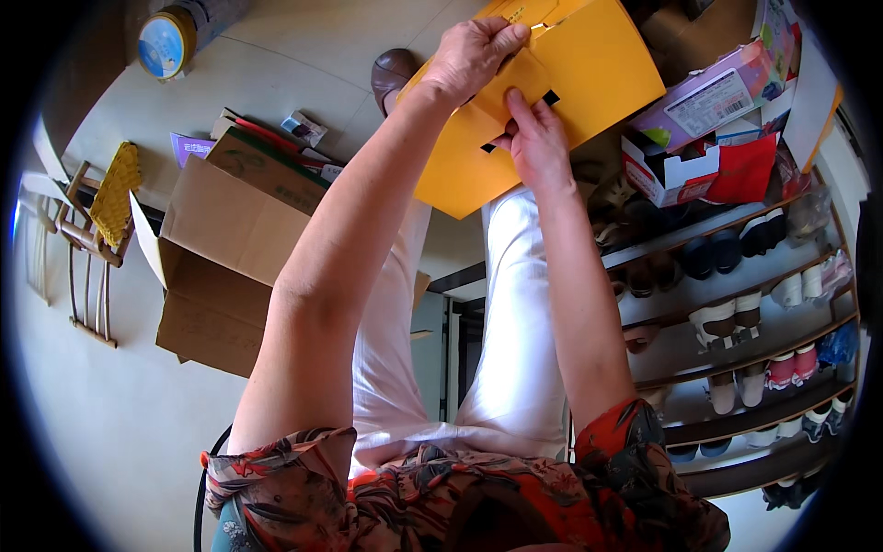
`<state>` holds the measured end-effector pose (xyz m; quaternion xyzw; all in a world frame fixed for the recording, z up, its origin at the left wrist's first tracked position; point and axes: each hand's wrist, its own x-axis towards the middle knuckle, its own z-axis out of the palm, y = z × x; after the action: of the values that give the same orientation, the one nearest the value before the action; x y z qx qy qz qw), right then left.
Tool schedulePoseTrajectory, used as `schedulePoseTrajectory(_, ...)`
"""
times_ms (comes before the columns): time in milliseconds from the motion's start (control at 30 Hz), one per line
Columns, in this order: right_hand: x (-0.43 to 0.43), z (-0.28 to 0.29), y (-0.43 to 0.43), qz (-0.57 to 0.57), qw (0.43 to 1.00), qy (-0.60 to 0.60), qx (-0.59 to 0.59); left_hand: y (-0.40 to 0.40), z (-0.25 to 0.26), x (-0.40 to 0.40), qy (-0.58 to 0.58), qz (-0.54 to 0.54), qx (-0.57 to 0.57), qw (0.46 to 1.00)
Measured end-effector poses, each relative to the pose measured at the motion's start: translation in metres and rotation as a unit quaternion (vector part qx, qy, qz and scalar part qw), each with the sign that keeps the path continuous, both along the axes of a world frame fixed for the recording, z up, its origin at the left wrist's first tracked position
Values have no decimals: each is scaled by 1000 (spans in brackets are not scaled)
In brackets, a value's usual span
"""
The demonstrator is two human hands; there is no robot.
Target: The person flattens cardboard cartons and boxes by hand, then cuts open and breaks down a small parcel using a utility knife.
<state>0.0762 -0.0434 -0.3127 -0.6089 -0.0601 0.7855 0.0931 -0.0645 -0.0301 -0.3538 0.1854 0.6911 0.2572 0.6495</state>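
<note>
A yellow cardboard box (607, 62), with black slots and a cut flap in its face, is held above my lap and tilted. My left hand (472, 58) pinches the cardboard at the upper end of the flap, beside a torn or cut edge. My right hand (541, 141) grips the lower end of the flap; its thumb lies on top and the other fingers are partly hidden at the opening between the black slots. Both hands touch the same box, whose underside is hidden.
An opened brown carton (234, 214) with flattened packaging stands on the left. Beyond it are a bamboo chair (90, 234) and a round tub (162, 43). At right, a shoe rack (745, 366) carries shoes, with a red-and-white box (690, 172) and a purple carton (717, 96) on top.
</note>
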Motion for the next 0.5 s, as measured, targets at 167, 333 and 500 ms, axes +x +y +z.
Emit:
schedulePoseTrajectory(167, 10, 15, -12, 1, 1000, -25, -12, -14, -9, 2, 23, -72, -1, 997)
schedulePoseTrajectory(333, 17, 11, -15, 17, 1000, -8, 6, -7, 21, -8, -103, 111, -6, 989)
schedulePoseTrajectory(500, 18, 11, -15, 16, 999, -22, -26, 12, 33, 4, 227, -144, 187, 945)
